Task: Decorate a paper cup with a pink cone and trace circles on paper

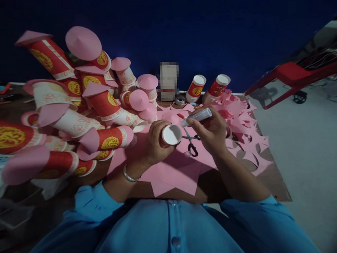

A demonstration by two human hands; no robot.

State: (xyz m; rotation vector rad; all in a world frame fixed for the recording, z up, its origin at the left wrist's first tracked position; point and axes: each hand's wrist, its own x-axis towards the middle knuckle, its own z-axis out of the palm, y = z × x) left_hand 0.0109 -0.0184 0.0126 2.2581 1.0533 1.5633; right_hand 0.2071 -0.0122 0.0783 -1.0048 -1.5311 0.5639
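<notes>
My left hand [159, 143] is wrapped round a red paper cup [171, 135], whose round white end faces up toward me. Close to its right, my right hand [213, 130] grips a translucent tube [200, 116] that looks like a glue tube. The tube's narrower end points left, just above the cup's rim. A small red-orange tip [181, 115] shows beside it; I cannot tell whether it belongs to the tube. Black-handled scissors [191, 145] lie on pink paper [172, 174] between my hands.
Many red and white cups with pink paper cones [106, 101] are heaped on the left. Two cup stacks [196, 88] stand at the back, near a roll of tape [180, 100]. Cut pink scraps [253, 149] cover the table's right side. A red stool [292, 76] stands beyond.
</notes>
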